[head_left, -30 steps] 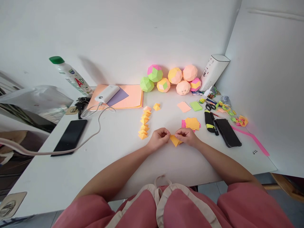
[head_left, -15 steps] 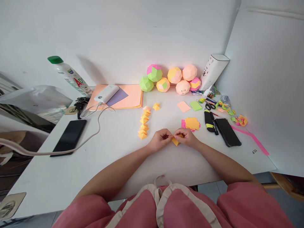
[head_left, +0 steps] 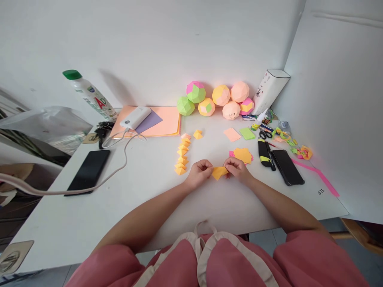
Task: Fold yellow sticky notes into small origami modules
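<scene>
Between my two hands is a small orange piece of folded paper [head_left: 219, 172], held above the white table. My left hand [head_left: 200, 173] pinches its left end, and my right hand [head_left: 237, 170] pinches the right end. Just beyond my right hand lies a stack of orange and pink paper pieces [head_left: 243, 155]. Beyond my left hand runs a row of folded orange paper units [head_left: 182, 159], with a single folded unit [head_left: 198, 134] apart from it. Farther off lie a peach paper sheet [head_left: 232, 134] and a green one [head_left: 247, 133].
Several faceted paper balls [head_left: 221, 95] sit against the wall. On the right are scissors [head_left: 265, 134], a black-and-yellow cutter [head_left: 263, 152], a phone [head_left: 287, 167] and paper scraps. To the left are another phone [head_left: 87, 172], a white power bank [head_left: 136, 118] with its cable, and a bottle [head_left: 92, 97].
My hands have moved slightly apart, and the orange paper between them now shows more of its face, spread wider. The view has shifted a little.
</scene>
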`<state>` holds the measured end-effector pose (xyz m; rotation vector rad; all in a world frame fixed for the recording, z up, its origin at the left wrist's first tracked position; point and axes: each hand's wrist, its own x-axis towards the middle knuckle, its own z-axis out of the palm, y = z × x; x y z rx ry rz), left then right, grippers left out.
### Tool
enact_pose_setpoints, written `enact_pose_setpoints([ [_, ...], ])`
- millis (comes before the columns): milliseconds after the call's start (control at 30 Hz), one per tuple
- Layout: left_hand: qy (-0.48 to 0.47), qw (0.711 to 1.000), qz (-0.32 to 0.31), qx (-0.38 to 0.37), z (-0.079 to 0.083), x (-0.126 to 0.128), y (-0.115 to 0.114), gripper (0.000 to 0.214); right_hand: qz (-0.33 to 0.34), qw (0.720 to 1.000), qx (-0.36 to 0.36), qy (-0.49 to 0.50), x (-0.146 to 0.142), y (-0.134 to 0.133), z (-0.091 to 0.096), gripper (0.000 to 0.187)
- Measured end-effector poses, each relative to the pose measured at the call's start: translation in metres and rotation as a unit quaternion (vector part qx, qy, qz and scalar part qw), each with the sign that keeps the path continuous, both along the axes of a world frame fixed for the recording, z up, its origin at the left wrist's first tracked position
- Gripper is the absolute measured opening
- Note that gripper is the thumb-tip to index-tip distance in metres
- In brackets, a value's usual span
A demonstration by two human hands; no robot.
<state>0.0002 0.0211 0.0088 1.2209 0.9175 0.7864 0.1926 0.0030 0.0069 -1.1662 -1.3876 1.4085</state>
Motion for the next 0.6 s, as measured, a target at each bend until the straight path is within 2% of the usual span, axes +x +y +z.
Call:
enact_pose_setpoints([
  [167,0.003,1.0,-0.003,-0.001,0.0009,-0.0005,0.0,0.019,-0.001,1.0,-0.013,-0.018,-0.001,-0.001,-0.0005,0.021],
  [467,-0.013,0.997,0.073,-0.003,-0.0028,0.0011,0.0002,0.021,-0.028,1.0,-0.005,-0.004,0.0011,0.0003,-0.0043,0.025],
  [600,-0.063,0.994,0.084,-0.008,-0.0013,0.0015,0.0005,0.025,-0.04,0.999,0.005,0.011,0.0009,0.0003,-0.0044,0.024],
])
